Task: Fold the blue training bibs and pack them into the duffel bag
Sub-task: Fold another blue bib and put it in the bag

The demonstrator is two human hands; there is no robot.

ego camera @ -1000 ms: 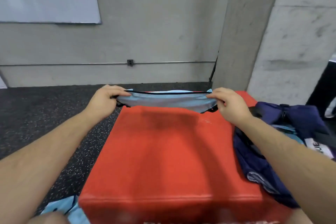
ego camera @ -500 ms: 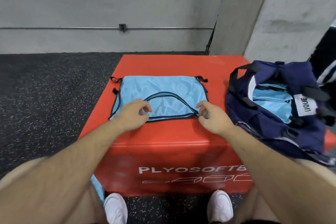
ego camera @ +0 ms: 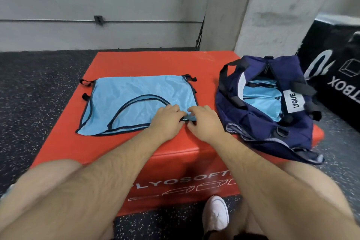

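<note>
A light blue training bib [ego camera: 136,91] with dark trim lies flat on the red plyo box [ego camera: 136,62]. My left hand [ego camera: 167,121] and my right hand [ego camera: 204,121] sit close together at the bib's near right corner, fingers curled, pinching its edge. To the right on the box stands the open navy duffel bag [ego camera: 259,122]. Folded blue bibs [ego camera: 261,101] show inside its opening.
Dark speckled rubber floor [ego camera: 39,87] surrounds the box. A black box [ego camera: 335,64] with white lettering stands at the far right, close to the bag. Concrete wall and a pillar [ego camera: 272,9] rise behind. My white shoe [ego camera: 216,214] is below the box's front.
The bib, held up stretched between both hands a second ago, now lies flat on the box. My left hand has moved right along the near edge to join my right hand at the corner.
</note>
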